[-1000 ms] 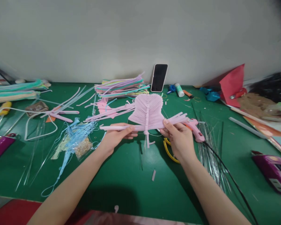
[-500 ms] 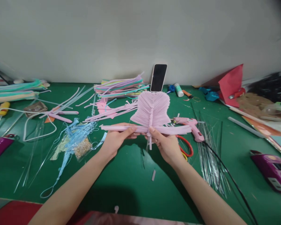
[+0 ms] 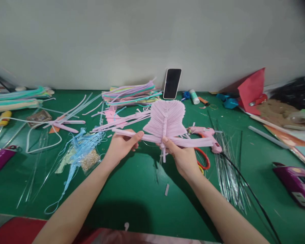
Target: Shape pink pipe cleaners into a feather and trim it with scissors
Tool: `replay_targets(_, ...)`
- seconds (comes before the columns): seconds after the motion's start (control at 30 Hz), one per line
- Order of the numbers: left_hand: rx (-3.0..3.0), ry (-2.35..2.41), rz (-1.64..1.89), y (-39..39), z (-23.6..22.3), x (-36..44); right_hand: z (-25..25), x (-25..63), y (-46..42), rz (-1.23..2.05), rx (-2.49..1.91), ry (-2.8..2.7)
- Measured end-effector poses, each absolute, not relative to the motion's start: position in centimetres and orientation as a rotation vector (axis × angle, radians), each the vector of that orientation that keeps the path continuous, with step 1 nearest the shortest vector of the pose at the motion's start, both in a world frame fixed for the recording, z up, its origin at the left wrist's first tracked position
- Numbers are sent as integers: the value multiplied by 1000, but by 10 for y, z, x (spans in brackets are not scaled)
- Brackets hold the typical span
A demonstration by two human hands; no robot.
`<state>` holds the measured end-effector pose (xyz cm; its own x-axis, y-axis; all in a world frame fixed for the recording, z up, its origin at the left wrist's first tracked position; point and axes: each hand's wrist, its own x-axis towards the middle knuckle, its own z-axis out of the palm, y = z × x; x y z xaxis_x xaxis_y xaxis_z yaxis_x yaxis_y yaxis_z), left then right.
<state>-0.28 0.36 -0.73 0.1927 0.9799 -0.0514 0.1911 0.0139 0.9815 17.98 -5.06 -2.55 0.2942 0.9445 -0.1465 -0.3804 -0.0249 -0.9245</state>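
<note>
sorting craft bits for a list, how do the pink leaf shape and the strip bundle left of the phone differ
The leaf shape is pale pink; the strip bundle mixes purple, teal and yellow. The right hand holds the leaf shape; the strip bundle lies on the table. Both look made of thin strips.

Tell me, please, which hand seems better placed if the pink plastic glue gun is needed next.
Probably the right hand: it is nearer the pink plastic glue gun, while the left hand is farther across. Both pinch the pale pink fuzzy strips, so the right would need to free its grip.
</note>
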Motion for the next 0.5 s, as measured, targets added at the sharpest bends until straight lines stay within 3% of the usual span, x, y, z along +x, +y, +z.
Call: replay_targets(0.5, 1328, 1071, 1063, -4, -9, 8, -28, 178, -49, 1158, -1039, -603)
